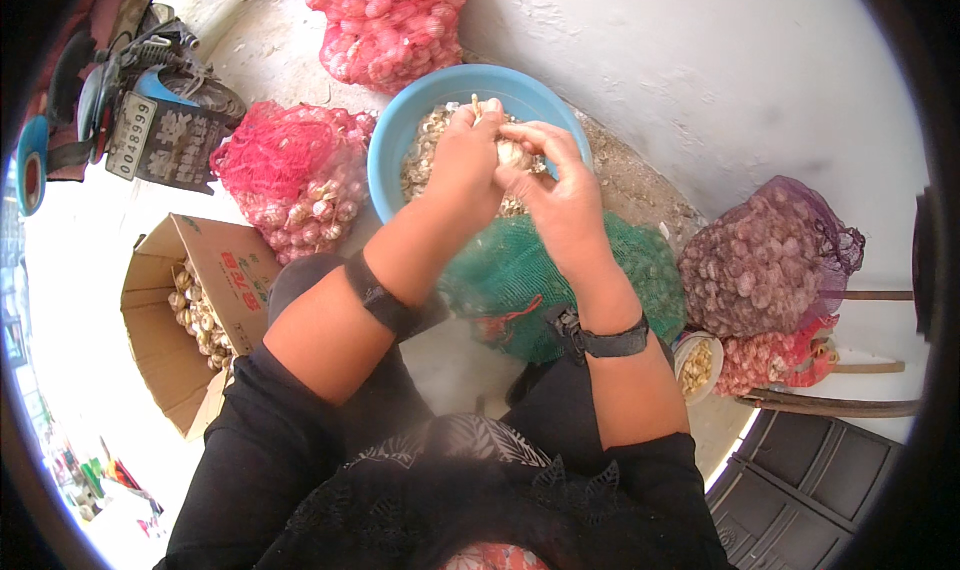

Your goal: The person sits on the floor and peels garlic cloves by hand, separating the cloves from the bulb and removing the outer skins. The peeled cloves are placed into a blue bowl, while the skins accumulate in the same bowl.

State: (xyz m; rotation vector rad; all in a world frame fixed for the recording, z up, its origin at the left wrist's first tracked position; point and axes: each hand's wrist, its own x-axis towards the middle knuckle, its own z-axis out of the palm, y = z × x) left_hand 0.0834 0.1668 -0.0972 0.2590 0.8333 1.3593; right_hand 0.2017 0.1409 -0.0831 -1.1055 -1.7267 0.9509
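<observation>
Over a blue plastic basin (380,161), both my hands are at one pale garlic bulb (512,155). My left hand (466,153) grips it from the left, its fingers partly hiding it. A dry stem (475,106) sticks up past the left fingers; whether it belongs to this bulb I cannot tell. On the other side, the thumb and fingers of my right hand (559,176) curl around the bulb. Loose garlic skins and scraps (424,153) lie in the basin beneath. Each forearm wears a black strap.
Red mesh sacks of garlic (390,26) (300,172) stand beyond and left of the basin. A green mesh sack (637,255) lies before my knees. Left is a cardboard box (232,277) of bulbs; right are a purple sack (757,262) and a tub of cloves (697,367). A motorbike (169,112) stands upper left.
</observation>
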